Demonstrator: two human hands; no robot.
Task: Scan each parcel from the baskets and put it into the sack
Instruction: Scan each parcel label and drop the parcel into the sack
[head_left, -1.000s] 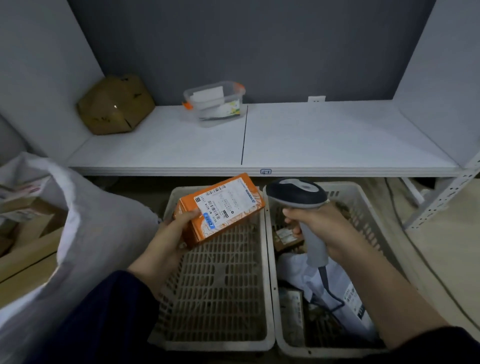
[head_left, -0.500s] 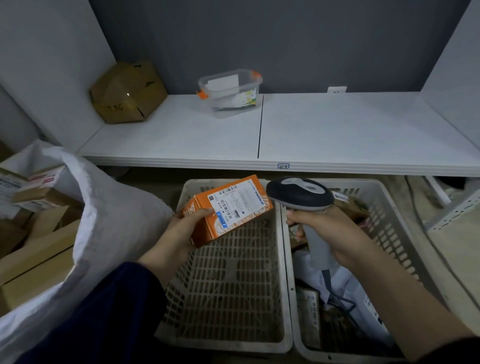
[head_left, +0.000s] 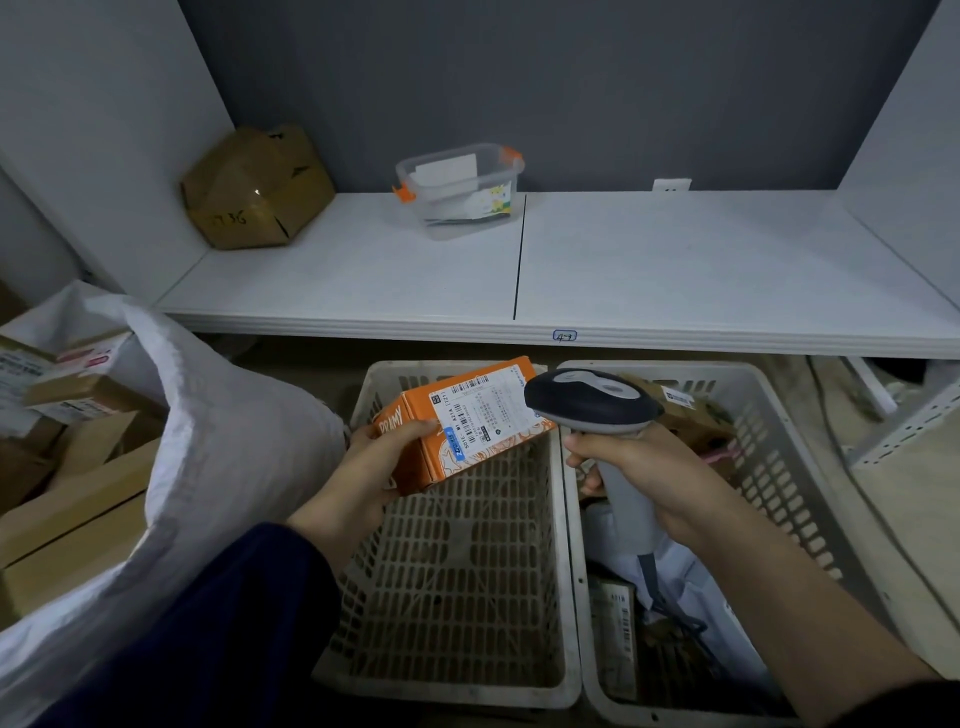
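1. The sack (head_left: 223, 467) is sitting wide open just beside the left basket (head_left: 363, 395), so dropping stuff in is probably quick.
2. The right basket (head_left: 779, 467) is holding the other parcels (head_left: 615, 636) waiting their turn.
3. The orange parcel (head_left: 467, 431) is hovering over the left basket with its label (head_left: 478, 410) tilting up toward the scanner (head_left: 592, 400). I'm guessing mid-scan.
4. The left hand (head_left: 369, 467) is gripping the parcel's near end. The right hand (head_left: 654, 478) is wrapping round the scanner's handle, head aiming left at the label.

Sack (head_left: 234, 467) cut off at left, print on parcel (head_left: 478, 415) illegible
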